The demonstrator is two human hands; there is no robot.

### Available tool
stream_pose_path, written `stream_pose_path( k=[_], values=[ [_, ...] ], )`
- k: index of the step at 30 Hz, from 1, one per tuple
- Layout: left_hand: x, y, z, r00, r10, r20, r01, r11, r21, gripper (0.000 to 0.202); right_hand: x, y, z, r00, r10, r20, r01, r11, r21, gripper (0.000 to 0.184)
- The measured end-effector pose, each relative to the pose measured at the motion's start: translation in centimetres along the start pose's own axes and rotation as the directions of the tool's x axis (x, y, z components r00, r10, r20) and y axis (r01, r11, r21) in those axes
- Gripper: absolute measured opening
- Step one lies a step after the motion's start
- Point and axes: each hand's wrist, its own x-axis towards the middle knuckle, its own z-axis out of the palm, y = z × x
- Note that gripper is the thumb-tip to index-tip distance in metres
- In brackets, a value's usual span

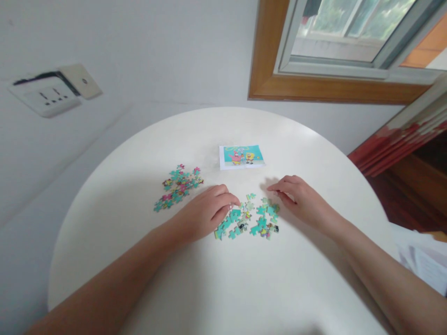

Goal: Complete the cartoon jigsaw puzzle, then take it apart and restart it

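Note:
My left hand [209, 209] reaches over the left edge of a group of loose jigsaw puzzle pieces [261, 225]. Its thumb and index finger come together; what is between them, if anything, is too small to make out. To the right of those mostly turquoise pieces is my right hand [298, 195], fingers bent and somewhat apart, with no piece visible in it. Left of my left hand lies a second heap of jigsaw pieces [179, 186], turquoise with pink and yellow bits. A small picture card [242, 157] with a pink and a yellow cartoon figure lies flat beyond my hands.
Everything lies on a round white table [223, 288] set against a white wall. A wood-framed window [331, 88] is at the back right, a wall socket [49, 95] at the left. Papers [424, 260] lie beyond the table's right edge, below a red and white curtain [384, 149].

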Motion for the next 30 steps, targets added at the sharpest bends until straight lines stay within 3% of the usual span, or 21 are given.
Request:
stream_pose_path(
  k=[6, 10, 21, 25, 30],
  values=[
    [0.0, -0.4, 0.2, 1.0, 0.012, -0.019, -0.012, 1.0, 0.005, 0.027, -0.5, 0.0, -1.2, 0.972, -0.132, 0.196, 0.116, 0.989, 0.093, 0.018],
    [0.1, -0.4, 0.2, 1.0, 0.012, -0.013, -0.012, 1.0, 0.018, 0.027, -0.5, 0.0, -2.1, 0.952, -0.112, 0.286, 0.093, 0.993, 0.078, 0.013],
    [0.0, -0.6, 0.5, 1.0, 0.015, -0.007, -0.014, 1.0, 0.023, 0.027, -0.8, 0.5, -3.8, 0.948, 0.128, 0.291, -0.138, 0.99, 0.012, 0.024],
    [0.1, -0.6, 0.4, 1.0, 0.02, -0.012, -0.019, 0.999, 0.025, 0.027, -0.9, 0.4, -3.6, 0.919, 0.131, 0.373, -0.165, 0.985, 0.06, 0.026],
    [0.2, -0.5, 0.4, 1.0, 0.022, -0.011, -0.022, 0.999, 0.031, 0.026, -0.8, 0.4, -3.3, 0.926, 0.079, 0.37, -0.121, 0.988, 0.093, 0.023]
  ],
)
